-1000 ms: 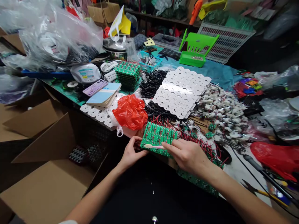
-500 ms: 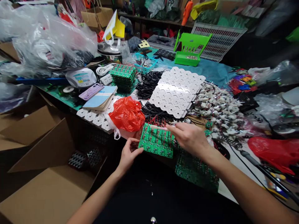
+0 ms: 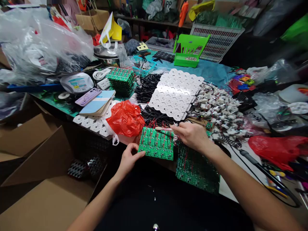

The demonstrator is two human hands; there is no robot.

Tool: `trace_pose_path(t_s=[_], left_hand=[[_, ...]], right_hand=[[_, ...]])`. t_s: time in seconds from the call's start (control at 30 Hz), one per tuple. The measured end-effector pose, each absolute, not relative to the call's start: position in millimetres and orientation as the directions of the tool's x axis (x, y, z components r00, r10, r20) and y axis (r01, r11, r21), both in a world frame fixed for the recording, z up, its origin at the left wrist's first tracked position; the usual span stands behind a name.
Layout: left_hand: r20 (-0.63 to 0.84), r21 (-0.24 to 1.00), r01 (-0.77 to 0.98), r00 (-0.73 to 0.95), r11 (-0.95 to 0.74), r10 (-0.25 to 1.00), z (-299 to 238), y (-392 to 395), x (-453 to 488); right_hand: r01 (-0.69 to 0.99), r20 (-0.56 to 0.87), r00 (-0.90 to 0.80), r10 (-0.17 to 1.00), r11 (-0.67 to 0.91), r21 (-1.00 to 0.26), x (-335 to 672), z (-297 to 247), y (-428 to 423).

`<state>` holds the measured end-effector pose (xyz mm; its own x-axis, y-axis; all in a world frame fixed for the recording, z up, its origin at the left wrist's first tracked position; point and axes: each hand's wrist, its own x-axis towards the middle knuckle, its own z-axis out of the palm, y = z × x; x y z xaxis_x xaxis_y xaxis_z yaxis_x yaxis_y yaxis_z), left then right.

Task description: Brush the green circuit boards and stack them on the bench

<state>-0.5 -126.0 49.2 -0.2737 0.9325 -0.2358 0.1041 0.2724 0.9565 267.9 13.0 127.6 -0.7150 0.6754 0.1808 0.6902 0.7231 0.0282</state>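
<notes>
A green circuit board point(image 3: 156, 143), studded with red wires, is held at the near edge of the counter point(image 3: 231, 189). Its near left corner is pinched between the fingers of the left hand point(image 3: 128, 158). A pale stick point(image 3: 163, 129) is gripped in the closed fingers of the right hand point(image 3: 192, 136) and laid along the board's far edge, its tip pointing left.

A second batch of green boards point(image 3: 197, 168) lies just beside the held board, under the right forearm at the near edge. A red plastic bag point(image 3: 125, 118) sits just left of the board; black wire bundles point(image 3: 154, 114) and white hexagon-cut sheets point(image 3: 175, 93) lie behind it, with white connectors point(image 3: 218, 109) further right.

Risk, as judged: the board is gripped by one corner only and overhangs the counter edge, so pressure from the stick could tilt it out of the grip. The red wires could be snagged or bent by the stick.
</notes>
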Motion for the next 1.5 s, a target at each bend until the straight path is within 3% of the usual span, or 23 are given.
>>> trace_pose_path(t_s=[0.1, 0.27, 0.37, 0.57, 0.67, 0.8, 0.93, 1.13, 1.23, 1.3, 1.4, 1.5], left_hand=[[-0.194, 0.954, 0.176, -0.25, 0.241, 0.949, 50.8, -124.0, -2.8], [-0.149, 0.955, 0.225, -0.205, 0.194, 0.967, 51.9, -122.1, -5.2], [-0.133, 0.955, 0.238, -0.182, 0.175, 0.974, 52.3, -120.8, -5.8], [-0.141, 0.956, 0.23, -0.174, 0.18, 0.975, 52.8, -119.9, -5.7], [-0.15, 0.956, 0.226, -0.178, 0.189, 0.972, 54.1, -120.0, -5.1], [-0.165, 0.955, 0.217, -0.171, 0.201, 0.971, 56.3, -119.9, -4.4], [-0.166, 0.956, 0.217, -0.157, 0.198, 0.974, 55.6, -118.8, -5.2], [-0.105, 0.929, 0.327, -0.208, 0.171, 0.972, 64.5, -118.8, -3.8], [-0.056, 0.918, 0.373, -0.216, 0.135, 0.975, 84.8, -120.2, -0.3], [-0.108, 0.948, 0.28, -0.171, 0.153, 0.979, 100.5, -117.0, 1.1], [-0.278, 0.96, 0.006, -0.084, 0.28, 0.957, 120.2, -99.9, -5.4], [-0.368, 0.913, -0.208, -0.05, 0.35, 0.929, 136.6, -64.5, -29.3]], right_hand=[[0.652, 0.187, -0.738, 0.649, 0.757, -0.051, 277.5, 137.9, 2.2], [0.49, 0.034, -0.863, 0.503, 0.853, -0.182, 289.4, 146.6, -29.8], [0.548, 0.026, -0.831, 0.556, 0.826, -0.135, 288.3, 138.7, -22.0], [0.706, 0.188, -0.701, 0.688, 0.706, 0.048, 284.5, 134.5, 17.4], [0.673, 0.222, -0.72, 0.658, 0.74, -0.011, 292.3, 148.7, 6.6], [0.53, 0.09, -0.835, 0.543, 0.837, -0.14, 307.3, 162.8, -25.9], [0.56, 0.04, -0.823, 0.567, 0.821, -0.115, 312.5, 155.7, -30.8], [0.727, 0.197, -0.679, 0.707, 0.686, 0.044, 306.3, 136.0, 6.2], [0.785, 0.339, -0.579, 0.741, 0.619, -0.012, 307.0, 136.4, 12.9], [0.794, 0.422, -0.494, 0.76, 0.593, -0.137, 310.8, 141.5, 10.2], [0.748, 0.484, -0.397, 0.78, 0.581, -0.322, 319.6, 153.8, 0.0], [0.699, 0.523, -0.342, 0.781, 0.583, -0.413, 328.3, 165.0, -11.9]])
